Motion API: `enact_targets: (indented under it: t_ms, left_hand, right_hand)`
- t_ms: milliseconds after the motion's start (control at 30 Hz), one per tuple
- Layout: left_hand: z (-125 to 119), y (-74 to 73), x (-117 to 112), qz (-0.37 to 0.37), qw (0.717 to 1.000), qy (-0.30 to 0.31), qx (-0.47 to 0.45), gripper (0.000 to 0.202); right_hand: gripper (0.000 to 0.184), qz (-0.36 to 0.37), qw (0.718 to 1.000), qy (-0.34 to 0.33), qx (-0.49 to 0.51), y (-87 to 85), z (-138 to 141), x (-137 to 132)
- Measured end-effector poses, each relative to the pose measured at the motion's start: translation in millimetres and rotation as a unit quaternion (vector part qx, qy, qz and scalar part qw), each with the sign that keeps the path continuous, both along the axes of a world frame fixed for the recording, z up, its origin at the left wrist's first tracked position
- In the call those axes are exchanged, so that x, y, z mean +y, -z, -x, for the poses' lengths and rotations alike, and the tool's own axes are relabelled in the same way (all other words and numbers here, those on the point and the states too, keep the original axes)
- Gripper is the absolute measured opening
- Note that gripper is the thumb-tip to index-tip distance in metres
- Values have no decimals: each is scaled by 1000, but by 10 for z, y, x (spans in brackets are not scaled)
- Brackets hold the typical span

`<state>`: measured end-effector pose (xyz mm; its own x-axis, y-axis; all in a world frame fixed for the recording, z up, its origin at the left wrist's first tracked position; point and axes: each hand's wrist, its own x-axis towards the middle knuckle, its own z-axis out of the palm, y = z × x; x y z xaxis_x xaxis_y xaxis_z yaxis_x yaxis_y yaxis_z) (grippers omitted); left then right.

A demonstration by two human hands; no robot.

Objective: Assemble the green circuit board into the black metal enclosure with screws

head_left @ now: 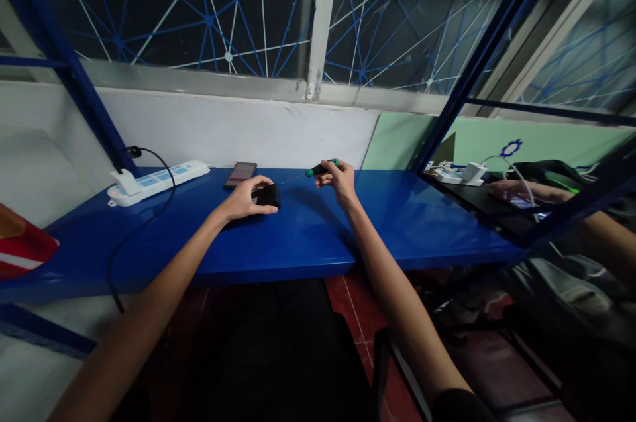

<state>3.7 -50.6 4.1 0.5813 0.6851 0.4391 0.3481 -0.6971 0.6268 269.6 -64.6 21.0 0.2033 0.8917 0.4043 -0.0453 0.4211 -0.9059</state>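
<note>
My left hand (pixel 243 200) grips a small black box-shaped device (pixel 269 196) just above the blue tabletop, thumb on the near side and fingers over the top. In my right hand (pixel 340 181) is a screwdriver (pixel 322 168) with a green and black handle, pinched between thumb and fingers. Its thin metal shaft slants left and down toward the right end of the black device. Whether the tip touches the device is too small to tell. A phone (pixel 241 175) lies flat on the table behind my left hand.
A white power strip (pixel 163 180) with a plugged-in adapter lies at the back left, its black cable (pixel 144 230) hanging over the table (pixel 308 263) edge. Blue metal posts (pixel 462 71) frame the desk. At right, another person's hand (pixel 527 190) rests by a phone and chargers.
</note>
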Motion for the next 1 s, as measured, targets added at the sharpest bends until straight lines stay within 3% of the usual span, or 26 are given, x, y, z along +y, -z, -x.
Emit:
enact_targets:
  t_ms: [433,633,767,867,1000]
  left_hand:
    - [-19,22,-9,-15,999,-18,28,50]
    - [-13,66,2,-9,993,-37,108,61]
    - [-7,96,11,4,984,-36,176,68]
    - [-10,112,12,8,978,-31,206,69]
    - [-10,105,6,14,975,-26,221,71]
  right_hand:
    - [33,5,999,-29,-22,63,-41,-3]
    - [42,114,985,24,-127,198,-91,65]
    - [27,202,970,-3,-137,263,-112,109]
    - [17,203,970,-15,-135,322,-121,110]
    - [21,184,972,-22,-147,396,-138,58]
